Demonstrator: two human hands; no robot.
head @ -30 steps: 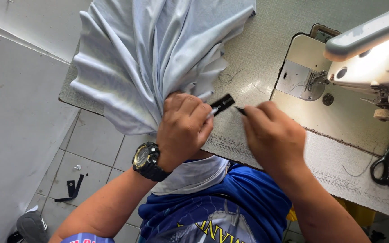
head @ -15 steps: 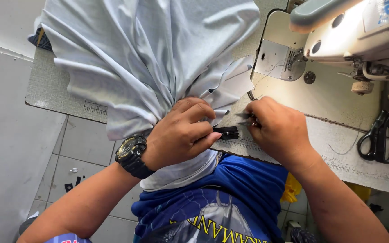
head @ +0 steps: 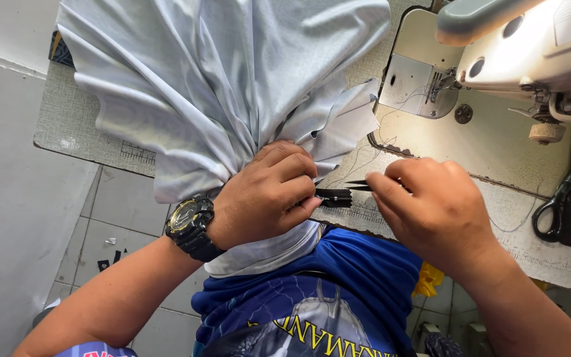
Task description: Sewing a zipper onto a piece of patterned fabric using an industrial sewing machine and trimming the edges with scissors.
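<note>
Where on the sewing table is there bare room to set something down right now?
Bare patches: the machine bed between the needle plate and the scissors, and the table strip left of the grey fabric. Crowded: the near edge, where the left hand bunches fabric and the right hand works a black piece.

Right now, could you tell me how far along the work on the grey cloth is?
Done: the grey cloth is bunched in the left hand. In hand: the right hand puts small snips to a black tab. Left: the sewing machine stands idle, nothing under its needle.
</note>
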